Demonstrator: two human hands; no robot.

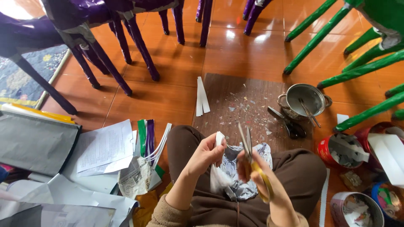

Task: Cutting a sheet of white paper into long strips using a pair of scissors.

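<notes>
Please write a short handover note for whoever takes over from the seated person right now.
Left hand: pinches a folded white paper strip above the lap.
Right hand: holds yellow-handled scissors, blades up beside the strip.
More white strips lie on the floor ahead; black scissors and a metal pot sit on the brown mat, which is littered with small clippings.
The held strip looks uncut.

The dark wooden board (248,101) on the floor is the landmark. On its right edge stands the round metal pot (305,101), with black-handled scissors (288,124) just before it. Folded white paper strips (202,96) lie at its left edge. Loose white printed sheets (105,149) lie well left. The round red tin (341,151) sits right of its near corner.
</notes>
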